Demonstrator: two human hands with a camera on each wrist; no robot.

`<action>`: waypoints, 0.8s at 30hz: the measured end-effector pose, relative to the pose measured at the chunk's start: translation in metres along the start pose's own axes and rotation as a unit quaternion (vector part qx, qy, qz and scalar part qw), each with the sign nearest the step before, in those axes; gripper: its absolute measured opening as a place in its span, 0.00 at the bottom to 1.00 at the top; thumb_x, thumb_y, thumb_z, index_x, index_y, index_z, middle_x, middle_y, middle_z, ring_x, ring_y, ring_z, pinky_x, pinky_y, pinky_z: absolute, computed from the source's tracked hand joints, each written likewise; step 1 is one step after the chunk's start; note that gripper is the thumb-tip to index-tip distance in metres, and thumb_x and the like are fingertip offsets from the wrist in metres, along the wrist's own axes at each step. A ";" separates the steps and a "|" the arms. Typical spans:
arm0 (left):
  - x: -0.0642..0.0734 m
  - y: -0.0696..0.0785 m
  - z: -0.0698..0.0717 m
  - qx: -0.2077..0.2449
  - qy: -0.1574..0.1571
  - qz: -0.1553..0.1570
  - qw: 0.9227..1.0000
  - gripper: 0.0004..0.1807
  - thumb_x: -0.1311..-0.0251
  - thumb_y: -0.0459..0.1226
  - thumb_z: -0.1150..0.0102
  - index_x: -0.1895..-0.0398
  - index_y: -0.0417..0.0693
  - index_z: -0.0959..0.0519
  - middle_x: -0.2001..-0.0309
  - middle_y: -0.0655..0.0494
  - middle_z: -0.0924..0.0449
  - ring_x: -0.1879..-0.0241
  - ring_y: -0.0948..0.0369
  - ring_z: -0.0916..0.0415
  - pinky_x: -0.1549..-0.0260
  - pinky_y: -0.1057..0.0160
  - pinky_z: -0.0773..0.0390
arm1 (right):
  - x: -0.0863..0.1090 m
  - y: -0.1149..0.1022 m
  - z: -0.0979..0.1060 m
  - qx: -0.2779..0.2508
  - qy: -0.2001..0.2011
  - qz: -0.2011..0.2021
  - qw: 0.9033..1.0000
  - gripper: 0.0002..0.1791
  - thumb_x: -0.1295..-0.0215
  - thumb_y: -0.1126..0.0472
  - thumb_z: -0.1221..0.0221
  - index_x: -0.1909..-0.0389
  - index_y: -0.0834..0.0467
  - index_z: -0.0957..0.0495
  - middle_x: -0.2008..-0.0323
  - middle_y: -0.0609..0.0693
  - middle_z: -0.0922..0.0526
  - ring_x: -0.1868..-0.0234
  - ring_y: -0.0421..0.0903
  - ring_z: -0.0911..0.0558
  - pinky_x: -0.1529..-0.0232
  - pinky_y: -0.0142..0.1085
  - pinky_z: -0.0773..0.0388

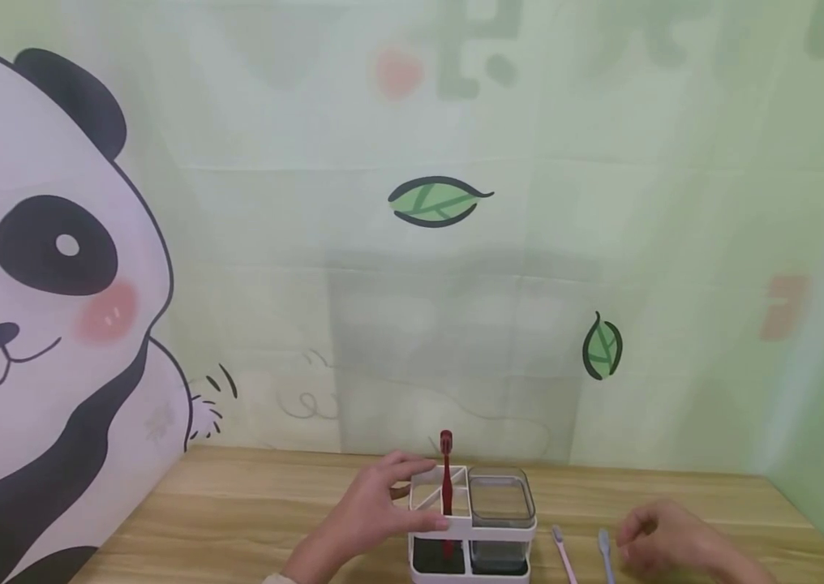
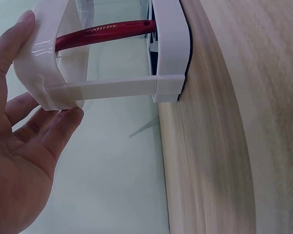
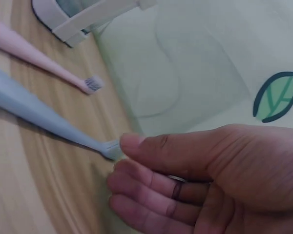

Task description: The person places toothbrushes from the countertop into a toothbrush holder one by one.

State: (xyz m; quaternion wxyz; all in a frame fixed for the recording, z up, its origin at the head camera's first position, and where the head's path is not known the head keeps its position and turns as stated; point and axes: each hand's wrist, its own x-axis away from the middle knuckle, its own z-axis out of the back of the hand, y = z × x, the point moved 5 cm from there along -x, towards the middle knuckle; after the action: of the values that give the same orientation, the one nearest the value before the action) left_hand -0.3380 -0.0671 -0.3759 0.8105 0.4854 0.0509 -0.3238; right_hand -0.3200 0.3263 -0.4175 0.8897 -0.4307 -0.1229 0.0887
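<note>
A white toothbrush holder (image 1: 472,527) stands on the wooden table (image 1: 237,507) near the front edge. A red toothbrush (image 1: 446,478) stands upright in its left compartment, and a clear cup (image 1: 501,499) sits in the right one. My left hand (image 1: 419,495) grips the holder's left side, thumb on one face and fingers on another. The left wrist view shows that hand (image 2: 46,68) on the holder's rim (image 2: 112,87), with the red toothbrush (image 2: 102,31) inside. My right hand (image 1: 631,542) hovers with loosely curled fingers, holding nothing. In the right wrist view its fingertips (image 3: 122,163) are beside the head of a blue toothbrush (image 3: 34,114).
A pink toothbrush (image 1: 564,553) and the blue toothbrush (image 1: 605,553) lie side by side on the table, right of the holder. A green backdrop with a panda (image 1: 40,268) and leaves rises close behind the table. The table's back edge runs just behind the holder.
</note>
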 end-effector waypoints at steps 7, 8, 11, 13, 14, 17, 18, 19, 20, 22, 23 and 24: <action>0.001 0.000 0.000 -0.004 0.002 -0.003 1.000 0.37 0.45 0.47 0.17 0.35 0.38 0.18 0.42 0.50 0.20 0.39 0.45 0.23 0.44 0.51 0.15 | -0.001 0.003 -0.013 -0.009 0.002 -0.018 1.000 0.01 0.34 0.72 0.36 0.66 0.65 0.17 0.72 0.49 0.19 0.70 0.45 0.21 0.67 0.39 0.16; 0.001 0.000 0.000 -0.005 0.002 -0.005 1.000 0.37 0.45 0.47 0.17 0.35 0.38 0.18 0.42 0.49 0.20 0.39 0.45 0.23 0.44 0.51 0.15 | -0.002 0.003 -0.015 -0.010 0.006 -0.020 1.000 0.01 0.34 0.71 0.36 0.66 0.65 0.17 0.73 0.49 0.19 0.70 0.45 0.21 0.67 0.38 0.17; 0.001 0.000 0.000 -0.009 0.002 -0.007 1.000 0.37 0.45 0.48 0.17 0.35 0.39 0.18 0.43 0.49 0.20 0.40 0.46 0.23 0.44 0.53 0.14 | -0.003 0.002 -0.019 -0.015 0.013 -0.018 1.000 0.03 0.35 0.71 0.33 0.68 0.64 0.18 0.74 0.49 0.19 0.71 0.44 0.21 0.68 0.36 0.17; 0.000 0.000 0.000 -0.012 0.003 -0.005 1.000 0.37 0.45 0.48 0.17 0.35 0.40 0.17 0.43 0.50 0.19 0.40 0.46 0.23 0.44 0.55 0.15 | -0.003 0.001 -0.021 -0.018 0.016 -0.021 0.999 0.04 0.36 0.71 0.33 0.69 0.64 0.18 0.74 0.49 0.18 0.71 0.43 0.21 0.69 0.35 0.17; 0.000 0.000 0.000 -0.012 0.003 -0.005 1.000 0.36 0.45 0.48 0.17 0.36 0.40 0.17 0.43 0.50 0.19 0.40 0.47 0.23 0.45 0.55 0.15 | -0.003 0.001 -0.021 -0.020 0.016 -0.022 0.999 0.04 0.36 0.71 0.33 0.70 0.64 0.18 0.74 0.49 0.19 0.71 0.43 0.21 0.69 0.35 0.17; 0.000 0.000 -0.001 -0.013 0.003 -0.005 1.000 0.36 0.45 0.48 0.17 0.36 0.41 0.17 0.43 0.51 0.19 0.40 0.47 0.23 0.44 0.56 0.15 | -0.003 0.000 -0.023 -0.016 0.025 -0.036 0.999 0.04 0.37 0.71 0.34 0.71 0.64 0.19 0.75 0.49 0.19 0.72 0.44 0.22 0.69 0.35 0.18; 0.000 0.000 -0.001 -0.013 0.003 -0.005 1.000 0.36 0.45 0.48 0.17 0.36 0.41 0.17 0.43 0.51 0.20 0.40 0.47 0.23 0.44 0.56 0.15 | -0.003 -0.001 -0.023 -0.012 0.031 -0.046 0.998 0.04 0.37 0.71 0.34 0.71 0.64 0.19 0.75 0.50 0.20 0.72 0.44 0.22 0.69 0.34 0.19; 0.000 0.000 -0.001 -0.013 0.002 -0.006 1.000 0.37 0.45 0.48 0.17 0.36 0.41 0.17 0.43 0.51 0.20 0.40 0.47 0.23 0.44 0.55 0.15 | -0.003 0.000 -0.023 -0.010 0.039 -0.057 0.998 0.05 0.37 0.71 0.35 0.71 0.63 0.19 0.75 0.50 0.20 0.72 0.44 0.22 0.69 0.34 0.19; 0.000 0.000 -0.001 -0.013 0.002 -0.007 1.000 0.36 0.45 0.48 0.17 0.36 0.41 0.17 0.43 0.50 0.20 0.40 0.47 0.23 0.44 0.54 0.15 | -0.003 0.000 -0.024 -0.006 0.047 -0.072 0.996 0.05 0.36 0.70 0.35 0.71 0.63 0.19 0.75 0.50 0.20 0.72 0.44 0.22 0.69 0.34 0.19; 0.000 0.000 -0.001 -0.011 0.001 -0.007 1.000 0.36 0.45 0.48 0.17 0.36 0.41 0.17 0.43 0.50 0.19 0.40 0.46 0.23 0.44 0.52 0.15 | -0.003 -0.001 -0.025 0.003 0.060 -0.086 0.994 0.05 0.36 0.70 0.35 0.72 0.63 0.19 0.75 0.50 0.19 0.72 0.44 0.22 0.70 0.34 0.20; -0.001 0.000 -0.001 -0.011 0.001 -0.007 1.000 0.36 0.45 0.48 0.17 0.35 0.41 0.17 0.43 0.50 0.19 0.40 0.46 0.23 0.44 0.52 0.14 | -0.003 -0.002 -0.026 0.006 0.064 -0.091 0.994 0.05 0.36 0.70 0.36 0.72 0.63 0.18 0.75 0.50 0.19 0.73 0.44 0.22 0.70 0.34 0.20; -0.001 0.000 -0.001 -0.011 0.001 -0.007 1.000 0.36 0.45 0.47 0.17 0.35 0.41 0.17 0.43 0.50 0.19 0.40 0.46 0.23 0.44 0.51 0.14 | -0.003 -0.002 -0.026 0.009 0.068 -0.093 0.993 0.06 0.36 0.70 0.35 0.73 0.63 0.18 0.76 0.50 0.19 0.73 0.43 0.22 0.71 0.33 0.20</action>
State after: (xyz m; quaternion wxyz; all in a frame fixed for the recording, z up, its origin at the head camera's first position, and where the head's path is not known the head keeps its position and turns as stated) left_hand -0.3384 -0.0663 -0.3760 0.8132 0.4767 0.0582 -0.3288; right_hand -0.3152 0.3047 -0.4315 0.9044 -0.4141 -0.1005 -0.0224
